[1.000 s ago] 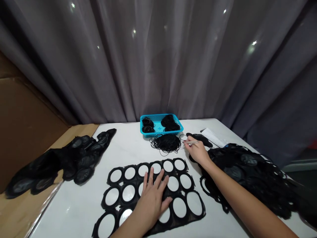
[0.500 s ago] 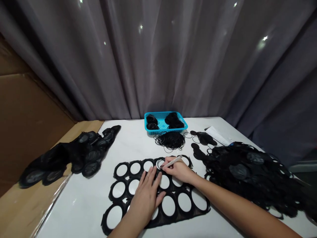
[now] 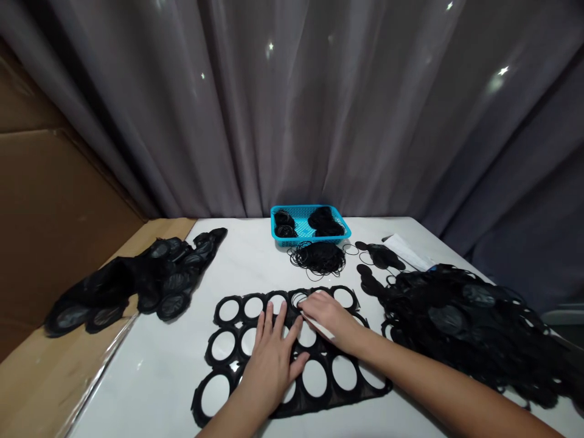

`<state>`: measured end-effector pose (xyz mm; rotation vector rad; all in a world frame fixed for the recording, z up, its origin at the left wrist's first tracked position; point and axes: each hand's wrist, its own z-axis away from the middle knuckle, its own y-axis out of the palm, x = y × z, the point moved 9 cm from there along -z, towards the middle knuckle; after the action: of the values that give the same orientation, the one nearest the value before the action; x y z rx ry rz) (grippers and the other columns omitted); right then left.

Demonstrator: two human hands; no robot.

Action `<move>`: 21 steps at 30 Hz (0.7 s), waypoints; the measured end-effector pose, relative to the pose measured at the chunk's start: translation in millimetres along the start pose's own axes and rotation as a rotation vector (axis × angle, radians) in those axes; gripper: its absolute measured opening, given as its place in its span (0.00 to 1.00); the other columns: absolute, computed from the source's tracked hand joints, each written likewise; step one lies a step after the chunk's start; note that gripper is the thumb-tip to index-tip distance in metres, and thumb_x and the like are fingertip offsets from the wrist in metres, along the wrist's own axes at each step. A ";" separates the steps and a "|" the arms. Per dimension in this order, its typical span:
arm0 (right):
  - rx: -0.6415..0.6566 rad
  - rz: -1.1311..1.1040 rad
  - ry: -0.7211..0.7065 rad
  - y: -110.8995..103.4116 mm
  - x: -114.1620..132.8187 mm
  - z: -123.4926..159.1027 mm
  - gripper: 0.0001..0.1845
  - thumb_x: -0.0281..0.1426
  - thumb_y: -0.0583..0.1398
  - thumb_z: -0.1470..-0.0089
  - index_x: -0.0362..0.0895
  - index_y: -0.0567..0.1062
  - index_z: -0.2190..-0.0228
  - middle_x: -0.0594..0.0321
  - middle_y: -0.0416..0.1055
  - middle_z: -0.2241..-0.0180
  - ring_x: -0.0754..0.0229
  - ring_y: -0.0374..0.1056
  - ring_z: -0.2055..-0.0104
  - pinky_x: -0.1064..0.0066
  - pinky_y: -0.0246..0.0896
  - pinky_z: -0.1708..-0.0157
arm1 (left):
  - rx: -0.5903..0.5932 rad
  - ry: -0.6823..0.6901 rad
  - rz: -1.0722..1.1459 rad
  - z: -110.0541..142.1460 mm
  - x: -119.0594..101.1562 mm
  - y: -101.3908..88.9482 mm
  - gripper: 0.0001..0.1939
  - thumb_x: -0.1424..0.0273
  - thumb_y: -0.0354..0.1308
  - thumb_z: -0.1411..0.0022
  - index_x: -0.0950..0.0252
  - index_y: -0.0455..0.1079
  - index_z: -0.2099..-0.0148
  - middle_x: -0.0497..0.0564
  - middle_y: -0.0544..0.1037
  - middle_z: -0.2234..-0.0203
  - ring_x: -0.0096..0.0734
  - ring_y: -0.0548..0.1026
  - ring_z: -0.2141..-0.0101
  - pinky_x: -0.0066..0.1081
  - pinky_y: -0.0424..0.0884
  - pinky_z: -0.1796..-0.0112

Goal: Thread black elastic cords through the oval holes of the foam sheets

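Observation:
A black mesh sheet (image 3: 206, 347) with rows of oval cut-outs lies on the white table (image 3: 255, 261). My left hand (image 3: 271, 365) rests flat on it, fingers spread and holding nothing. My right hand (image 3: 328, 319) lies over the sheet's top row, gripping a white pen (image 3: 318, 326) that is partly hidden by the fingers. A thin black elastic ring (image 3: 298, 298) lies at an oval by my right fingertips. Much of the sheet's middle is hidden under both hands.
A blue plastic basket (image 3: 347, 233) holds black elastic bundles behind a tangled elastic heap (image 3: 318, 258). Black mesh piles lie at the left (image 3: 159, 280) and right (image 3: 456, 322). A white paper (image 3: 408, 251) lies far right. A grey curtain (image 3: 292, 121) hangs behind the table.
My right hand has moved from beside the elastic heap onto the sheet's top row, and the pen now lies lower and flatter. My left hand stays on the sheet. The view has shifted slightly.

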<state>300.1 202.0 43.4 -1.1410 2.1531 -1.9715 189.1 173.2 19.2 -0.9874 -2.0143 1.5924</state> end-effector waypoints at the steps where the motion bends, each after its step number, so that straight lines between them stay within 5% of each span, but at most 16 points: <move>1: -0.010 0.074 0.007 -4.1 -5.9 -3.3 0.03 0.25 0.58 0.41 0.43 0.70 0.64 0.55 0.73 0.62 0.53 0.64 0.59 0.64 0.54 0.57 | 0.004 -0.011 -0.003 0.2 0.6 0.2 0.34 0.61 0.64 0.39 0.56 0.60 0.33 0.62 0.55 0.32 0.68 0.50 0.34 0.62 0.61 0.43; 7: -0.375 0.345 0.376 -75.0 -77.7 -22.6 0.07 0.25 0.52 0.39 0.44 0.66 0.70 0.56 0.71 0.70 0.52 0.63 0.66 0.66 0.51 0.64 | 0.050 -0.040 0.008 0.7 3.7 2.8 0.33 0.58 0.64 0.39 0.53 0.61 0.34 0.59 0.55 0.32 0.71 0.49 0.34 0.64 0.59 0.43; 14: -0.524 0.266 0.452 -109.3 -96.1 -28.5 0.07 0.26 0.53 0.43 0.46 0.63 0.73 0.59 0.68 0.74 0.55 0.63 0.71 0.68 0.47 0.70 | 0.100 -0.045 0.007 -2.3 1.3 -1.0 0.33 0.57 0.64 0.39 0.54 0.62 0.35 0.62 0.58 0.33 0.74 0.52 0.35 0.65 0.61 0.44; 17: -0.506 0.032 0.537 -105.6 -107.8 -30.3 0.09 0.28 0.54 0.46 0.47 0.62 0.76 0.62 0.67 0.77 0.58 0.62 0.74 0.69 0.48 0.72 | 0.077 -0.036 0.011 1.6 5.3 -5.3 0.35 0.57 0.63 0.38 0.56 0.58 0.32 0.63 0.57 0.33 0.70 0.52 0.35 0.63 0.62 0.44; 21: -0.343 -0.199 0.449 -62.7 -80.3 -41.7 0.11 0.31 0.57 0.48 0.47 0.62 0.80 0.67 0.67 0.80 0.61 0.63 0.75 0.72 0.53 0.74 | 0.035 -0.039 -0.022 14.1 22.8 -12.1 0.35 0.59 0.62 0.36 0.65 0.57 0.32 0.68 0.60 0.34 0.60 0.58 0.36 0.57 0.64 0.43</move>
<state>370.9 282.0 70.1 -1.0611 2.7921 -2.1696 160.5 178.9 24.1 -0.9247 -2.0085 1.6416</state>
